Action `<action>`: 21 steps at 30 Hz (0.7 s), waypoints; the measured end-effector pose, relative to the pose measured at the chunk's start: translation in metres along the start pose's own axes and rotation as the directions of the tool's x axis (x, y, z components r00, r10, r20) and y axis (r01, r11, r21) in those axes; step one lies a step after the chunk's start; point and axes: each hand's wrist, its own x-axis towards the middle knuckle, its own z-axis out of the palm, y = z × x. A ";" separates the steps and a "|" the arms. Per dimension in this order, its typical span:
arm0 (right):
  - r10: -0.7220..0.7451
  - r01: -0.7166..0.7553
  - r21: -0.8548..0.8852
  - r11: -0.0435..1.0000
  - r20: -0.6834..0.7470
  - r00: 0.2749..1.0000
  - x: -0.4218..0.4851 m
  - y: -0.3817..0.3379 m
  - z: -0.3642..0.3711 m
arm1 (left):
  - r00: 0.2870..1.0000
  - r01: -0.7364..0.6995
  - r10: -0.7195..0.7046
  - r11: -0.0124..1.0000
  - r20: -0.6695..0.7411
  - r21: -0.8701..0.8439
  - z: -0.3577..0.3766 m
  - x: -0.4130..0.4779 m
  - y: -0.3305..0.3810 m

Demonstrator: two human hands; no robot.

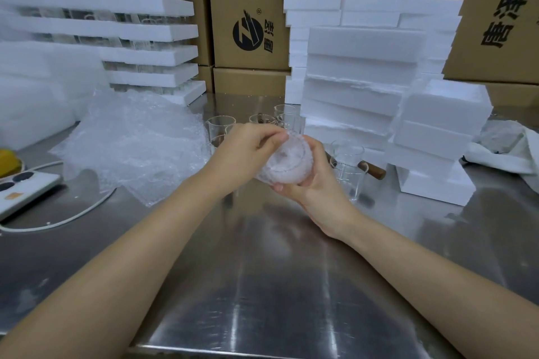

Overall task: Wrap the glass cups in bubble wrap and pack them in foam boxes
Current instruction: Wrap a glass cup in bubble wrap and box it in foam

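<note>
Shiny scuffed steel table [262, 285] up front. Above it, the right hand [315, 181] grips a bubble-wrapped clear glass cup [287, 162], left hand [242, 151] pinching the wrap on top. Behind: bare glass cups [220, 125], crumpled bubble wrap sheets [131, 140], stacked white foam boxes [364, 67], then brown printed cardboard cartons [248, 9].

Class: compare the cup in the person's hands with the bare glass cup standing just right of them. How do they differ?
The held cup is covered in bubble wrap; the standing cup is bare, clear glass. The held cup is gripped by the left hand and right hand above the table; the standing cup rests upright on it. Both seem similar-sized.
</note>
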 end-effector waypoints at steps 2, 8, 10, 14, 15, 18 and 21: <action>-0.025 0.025 -0.054 0.998 0.007 1.000 0.000 0.003 -0.001 | 1.000 -0.001 0.001 1.000 -0.028 -0.004 0.001 0.000 0.000; -0.079 0.082 -0.234 0.969 0.021 0.997 0.000 0.008 -0.003 | 0.983 0.012 -0.002 0.999 -0.184 0.053 0.010 -0.003 0.001; -0.072 0.071 -0.226 0.972 0.007 0.997 0.001 0.007 -0.004 | 0.983 0.021 -0.014 0.999 -0.181 0.042 0.011 -0.003 0.001; -0.065 0.057 -0.150 0.987 -0.044 0.997 0.002 0.006 -0.002 | 0.988 0.096 -0.090 0.995 -0.124 0.040 0.004 0.000 -0.004; -0.069 0.060 -0.155 0.986 -0.053 0.996 0.002 0.006 -0.002 | 0.991 0.107 -0.097 0.988 -0.095 0.111 0.003 0.001 -0.006; -0.096 0.083 -0.243 0.967 -0.043 0.994 0.001 0.005 -0.001 | 0.989 0.136 -0.121 0.973 -0.088 0.184 0.002 0.003 -0.007; -0.117 0.104 -0.294 0.950 -0.027 0.993 0.000 0.004 0.001 | 0.979 0.168 -0.130 0.952 -0.156 0.257 0.008 0.000 -0.005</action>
